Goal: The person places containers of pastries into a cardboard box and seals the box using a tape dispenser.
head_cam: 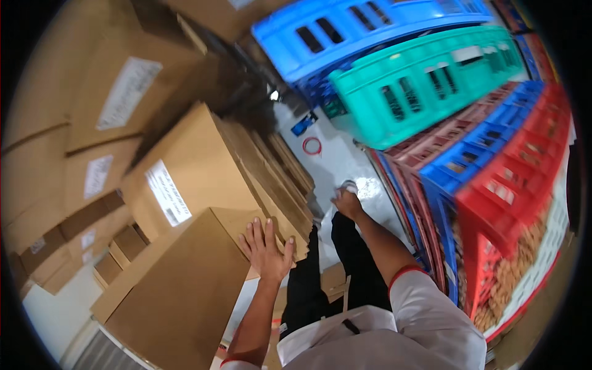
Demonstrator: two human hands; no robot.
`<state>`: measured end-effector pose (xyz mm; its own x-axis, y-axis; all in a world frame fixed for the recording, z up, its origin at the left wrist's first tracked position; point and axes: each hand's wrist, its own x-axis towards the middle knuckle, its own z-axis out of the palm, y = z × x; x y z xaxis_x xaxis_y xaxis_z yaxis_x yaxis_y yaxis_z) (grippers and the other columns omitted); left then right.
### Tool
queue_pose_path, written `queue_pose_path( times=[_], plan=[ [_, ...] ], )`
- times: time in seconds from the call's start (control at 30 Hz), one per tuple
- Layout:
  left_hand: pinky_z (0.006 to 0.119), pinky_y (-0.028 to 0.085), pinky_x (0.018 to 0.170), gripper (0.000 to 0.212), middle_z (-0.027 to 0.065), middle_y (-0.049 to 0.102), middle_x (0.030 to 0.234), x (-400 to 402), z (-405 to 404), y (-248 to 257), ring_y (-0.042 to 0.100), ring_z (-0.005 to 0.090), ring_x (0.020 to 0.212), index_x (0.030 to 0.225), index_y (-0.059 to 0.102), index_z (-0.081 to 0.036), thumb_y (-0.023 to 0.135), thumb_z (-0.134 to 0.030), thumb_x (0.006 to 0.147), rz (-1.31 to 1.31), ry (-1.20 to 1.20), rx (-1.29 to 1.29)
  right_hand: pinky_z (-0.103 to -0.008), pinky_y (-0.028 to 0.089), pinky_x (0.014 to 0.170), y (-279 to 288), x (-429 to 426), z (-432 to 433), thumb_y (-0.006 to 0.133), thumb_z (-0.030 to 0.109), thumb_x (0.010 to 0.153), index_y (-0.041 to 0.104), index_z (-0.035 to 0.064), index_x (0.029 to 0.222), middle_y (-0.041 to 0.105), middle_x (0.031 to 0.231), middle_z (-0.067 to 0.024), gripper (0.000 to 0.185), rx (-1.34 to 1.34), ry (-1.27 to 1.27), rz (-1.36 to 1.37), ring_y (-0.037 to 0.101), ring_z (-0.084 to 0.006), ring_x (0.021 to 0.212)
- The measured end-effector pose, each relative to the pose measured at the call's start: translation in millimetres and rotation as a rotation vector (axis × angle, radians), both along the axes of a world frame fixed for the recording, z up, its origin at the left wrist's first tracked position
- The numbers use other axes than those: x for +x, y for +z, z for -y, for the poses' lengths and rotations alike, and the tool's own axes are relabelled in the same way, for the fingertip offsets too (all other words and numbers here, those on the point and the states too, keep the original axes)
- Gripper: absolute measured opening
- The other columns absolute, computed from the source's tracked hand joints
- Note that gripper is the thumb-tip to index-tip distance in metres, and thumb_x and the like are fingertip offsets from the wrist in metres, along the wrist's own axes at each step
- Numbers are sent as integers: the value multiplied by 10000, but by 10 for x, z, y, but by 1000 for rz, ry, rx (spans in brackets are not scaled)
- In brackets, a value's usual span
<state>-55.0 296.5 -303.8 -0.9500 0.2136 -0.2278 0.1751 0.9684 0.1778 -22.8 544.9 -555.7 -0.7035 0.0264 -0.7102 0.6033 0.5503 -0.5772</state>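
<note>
My left hand (268, 256) lies flat on the edge of a cardboard box (178, 286), its fingers spread. Directly beyond this box is another carton (194, 157) with a white printed label (168, 193) on its side. Flattened cardboard sheets (277, 171) lean in a stack along its right side. My right hand (348, 201) hangs low over the floor, in front of my right leg, with its fingers curled. A small pale object (350, 186) shows at its fingertips; whether it is held or is part of a shoe behind I cannot tell.
Labelled cartons (92, 92) are piled at left. Blue (333, 41) and green plastic crates (430, 78) stand ahead. At right, a red crate (513, 162) and a blue crate (481, 138) border brown contents (513, 273). A red ring (311, 146) lies on the grey floor (333, 134).
</note>
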Motion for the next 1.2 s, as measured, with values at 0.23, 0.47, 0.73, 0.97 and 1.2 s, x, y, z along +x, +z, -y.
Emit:
queue_pose_path(
  times=[0.23,0.47,0.73,0.97,1.2],
  plan=[
    [618,121,1195,781,230,310,1594,81,221,-24,255,410,1490,1518,423,-128,698,-425,851,-70,-40,81,-421,522,818,-2126,-1223,1016,752,205,875,290,121,1546,654,925,-159,819,-9,-267,-511,641,-283,851],
    [597,209,1181,611,179,497,1448,168,541,-959,377,394,1426,1362,588,-197,686,-464,822,-260,-197,57,-470,540,784,-3297,-1625,1153,644,229,931,348,156,1542,687,920,-198,682,330,61,-381,676,-351,828],
    [615,63,1214,738,163,269,1637,76,227,48,178,421,1525,1551,364,-140,645,-422,930,-87,-202,73,-503,559,702,-3179,-2194,1238,522,282,1017,467,77,1452,695,817,-208,484,482,131,-212,709,-376,769],
    [619,123,1212,789,172,330,1589,226,297,-42,287,394,1482,1493,453,-212,710,-499,805,-46,-49,103,-547,519,649,-3701,-1749,572,592,449,971,731,27,865,684,791,-217,456,754,-63,-421,684,-404,751],
    [580,138,1204,759,149,428,1552,24,184,-72,305,365,1480,1444,545,-175,765,-448,770,-67,68,145,-466,503,890,-577,-657,362,811,263,738,714,72,1088,695,1070,-196,410,92,-349,-179,661,-385,1013]
  ],
)
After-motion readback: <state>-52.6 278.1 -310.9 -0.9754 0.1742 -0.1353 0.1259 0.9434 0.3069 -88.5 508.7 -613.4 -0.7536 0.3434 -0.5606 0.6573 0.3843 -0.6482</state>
